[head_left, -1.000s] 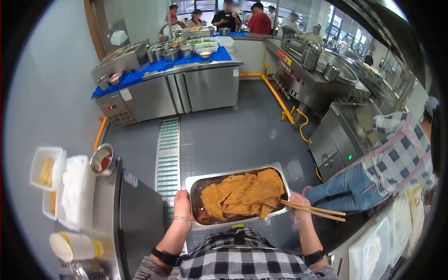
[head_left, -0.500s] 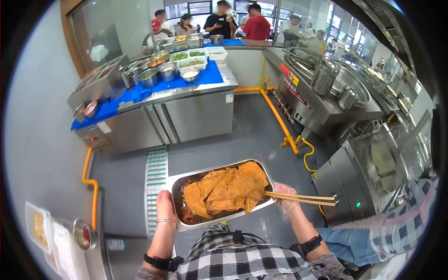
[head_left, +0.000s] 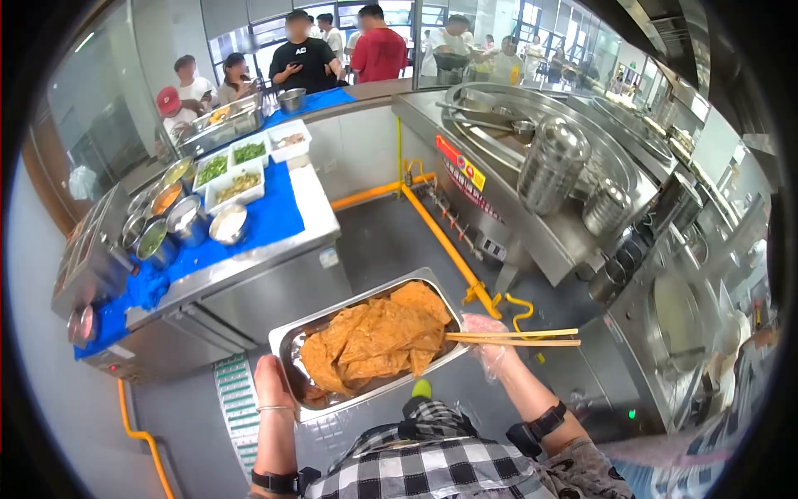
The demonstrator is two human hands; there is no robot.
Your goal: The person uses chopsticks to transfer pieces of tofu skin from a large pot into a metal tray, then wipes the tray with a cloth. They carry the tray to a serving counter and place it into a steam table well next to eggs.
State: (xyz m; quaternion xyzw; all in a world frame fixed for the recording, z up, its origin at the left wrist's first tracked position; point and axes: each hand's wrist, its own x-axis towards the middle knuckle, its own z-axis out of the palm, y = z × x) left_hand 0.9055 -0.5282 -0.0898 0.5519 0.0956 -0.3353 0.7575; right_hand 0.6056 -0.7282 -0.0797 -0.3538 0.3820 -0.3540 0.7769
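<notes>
A rectangular metal food pan (head_left: 332, 407) is carried in front of my body, slightly tilted in view. Inside lies a heap of brown, wrinkled sheets that look like tofu skin (head_left: 374, 337), with some dark liquid at the left end. My left hand (head_left: 273, 387), bare, grips the pan's left end. My right hand (head_left: 489, 345), in a clear plastic glove, holds the right end. A pair of wooden chopsticks (head_left: 532, 338) reaches from the food out past the right hand; whether those fingers also pinch them is hidden.
Ahead to the left stands a steel counter (head_left: 316, 241) with a blue cloth, metal pots (head_left: 187, 223) and white tubs (head_left: 237, 190). To the right is a large steel cooking station (head_left: 490, 200). Yellow pipes (head_left: 445, 237) run along the floor. Several people (head_left: 303, 58) stand beyond the counter.
My view has turned right and come closer to the counter and cooking station. The pan stays in both hands. A green shoe tip now shows below it.
</notes>
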